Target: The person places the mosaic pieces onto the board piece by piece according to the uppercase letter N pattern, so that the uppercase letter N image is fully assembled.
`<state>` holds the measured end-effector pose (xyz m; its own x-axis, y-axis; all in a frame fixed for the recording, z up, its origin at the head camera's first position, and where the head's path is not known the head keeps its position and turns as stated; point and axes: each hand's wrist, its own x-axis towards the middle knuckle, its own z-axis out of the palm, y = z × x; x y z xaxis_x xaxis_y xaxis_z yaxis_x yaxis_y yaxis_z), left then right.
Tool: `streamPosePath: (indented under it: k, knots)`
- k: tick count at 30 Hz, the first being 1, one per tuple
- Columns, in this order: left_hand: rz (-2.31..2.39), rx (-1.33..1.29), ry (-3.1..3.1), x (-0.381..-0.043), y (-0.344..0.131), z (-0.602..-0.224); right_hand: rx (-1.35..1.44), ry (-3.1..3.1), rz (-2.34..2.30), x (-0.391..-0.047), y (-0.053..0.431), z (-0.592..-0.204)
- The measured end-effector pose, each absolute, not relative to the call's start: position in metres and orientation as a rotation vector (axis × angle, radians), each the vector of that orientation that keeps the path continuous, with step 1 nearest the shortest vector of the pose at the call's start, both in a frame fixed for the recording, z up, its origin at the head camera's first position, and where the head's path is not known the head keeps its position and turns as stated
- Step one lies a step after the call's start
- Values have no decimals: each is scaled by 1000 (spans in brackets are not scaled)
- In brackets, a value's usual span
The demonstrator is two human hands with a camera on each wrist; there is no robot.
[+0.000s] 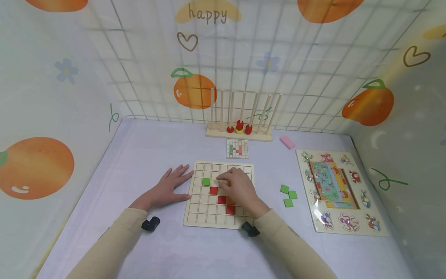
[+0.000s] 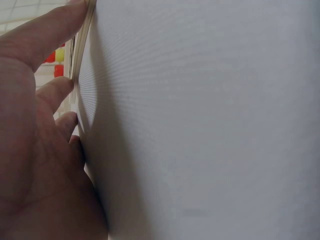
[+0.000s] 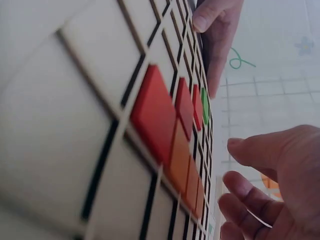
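A wooden grid board (image 1: 198, 220) lies on the table with a green tile (image 1: 206, 181) and three red tiles (image 1: 222, 199) set in a diagonal. A column of orange tiles (image 3: 192, 182) shows beside the red ones in the right wrist view; in the head view my right hand covers most of it. My left hand (image 1: 167, 188) lies spread, thumb and fingertips touching the board's left edge. Over the board's right half hovers my right hand (image 1: 240, 190). Its thumb and fingers are bent but apart, and no tile shows between them.
A small pattern card (image 1: 237, 148) lies behind the board, before a peg rack (image 1: 238, 133) with red and yellow beads. Three loose green tiles (image 1: 288, 203) lie to the right. Beyond them are an animal puzzle board (image 1: 338, 223) and a pink block (image 1: 287, 142).
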<state>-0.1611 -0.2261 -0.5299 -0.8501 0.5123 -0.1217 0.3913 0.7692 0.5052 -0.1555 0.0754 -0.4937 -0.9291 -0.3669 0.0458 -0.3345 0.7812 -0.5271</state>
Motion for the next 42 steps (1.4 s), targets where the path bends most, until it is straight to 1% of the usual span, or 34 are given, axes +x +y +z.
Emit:
streamPosePath:
  k: [19, 24, 32, 42]
  knots:
    - [677, 689, 2713, -162, -228, -531, -245, 2949, -818, -137, 139, -494]
    - [671, 694, 2718, -161, -227, -531, -211, 2970, -826, -133, 162, -496]
    - [687, 718, 2731, -160, -226, -530, -238, 3047, -852, -127, 202, -501]
    - [668, 696, 2725, -160, -225, -530, -136, 3071, -833, -123, 237, -502]
